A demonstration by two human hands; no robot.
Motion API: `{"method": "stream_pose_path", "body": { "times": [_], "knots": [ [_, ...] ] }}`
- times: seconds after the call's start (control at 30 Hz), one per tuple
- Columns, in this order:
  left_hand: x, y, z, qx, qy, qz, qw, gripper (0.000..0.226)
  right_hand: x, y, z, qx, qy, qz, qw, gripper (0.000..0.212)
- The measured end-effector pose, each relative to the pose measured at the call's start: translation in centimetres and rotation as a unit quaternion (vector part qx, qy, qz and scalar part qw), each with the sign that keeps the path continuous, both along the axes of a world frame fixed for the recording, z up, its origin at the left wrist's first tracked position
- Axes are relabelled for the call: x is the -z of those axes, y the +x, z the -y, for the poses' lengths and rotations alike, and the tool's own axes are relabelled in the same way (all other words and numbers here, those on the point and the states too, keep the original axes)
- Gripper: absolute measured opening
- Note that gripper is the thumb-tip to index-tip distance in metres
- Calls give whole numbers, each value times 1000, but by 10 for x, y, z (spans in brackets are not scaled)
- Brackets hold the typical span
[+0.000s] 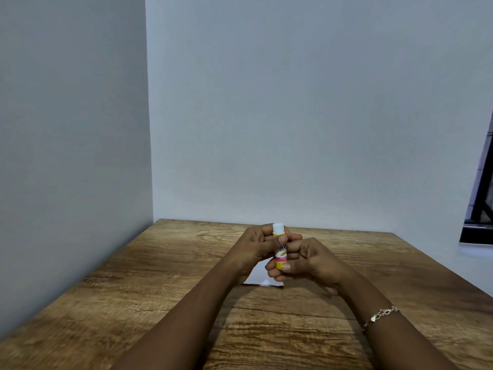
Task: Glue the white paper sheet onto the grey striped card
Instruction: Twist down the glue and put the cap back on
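An upright glue stick, yellow and pink with a white top, is held above the table by both hands. My left hand grips its upper part, thumb against the white top. My right hand pinches its yellow bottom end. Under the hands lies a white paper sheet, mostly hidden by them; only its near edge and part of its surface show. No grey striped card is visible.
The wooden table stands in a corner, with a grey wall on the left and another behind. A dark window frame is at the right edge. A bracelet sits on my right wrist.
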State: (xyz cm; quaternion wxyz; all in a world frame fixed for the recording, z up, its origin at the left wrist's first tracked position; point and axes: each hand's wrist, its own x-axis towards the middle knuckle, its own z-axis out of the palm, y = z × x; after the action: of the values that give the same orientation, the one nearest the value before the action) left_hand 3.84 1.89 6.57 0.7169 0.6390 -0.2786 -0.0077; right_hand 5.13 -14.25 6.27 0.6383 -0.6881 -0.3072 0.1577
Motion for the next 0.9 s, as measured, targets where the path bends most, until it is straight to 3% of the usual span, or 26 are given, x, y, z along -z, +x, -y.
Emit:
{"method": "stream_pose_path", "body": {
  "times": [0.2,0.5,0.73,0.9],
  "knots": [
    [-1,1,2,-18,-2,22,1000,15,1,-1,-12,85,-47,91,991,23],
    [-2,2,-1,-24,14,33,999,13,1,3,-1,21,24,20,999,24],
    [0,3,2,-27,11,34,999,15,1,1,-12,87,-15,92,992,25],
    [-1,4,-3,-17,24,22,999,19,2,1,-2,-5,12,8,1000,26]
  ]
}}
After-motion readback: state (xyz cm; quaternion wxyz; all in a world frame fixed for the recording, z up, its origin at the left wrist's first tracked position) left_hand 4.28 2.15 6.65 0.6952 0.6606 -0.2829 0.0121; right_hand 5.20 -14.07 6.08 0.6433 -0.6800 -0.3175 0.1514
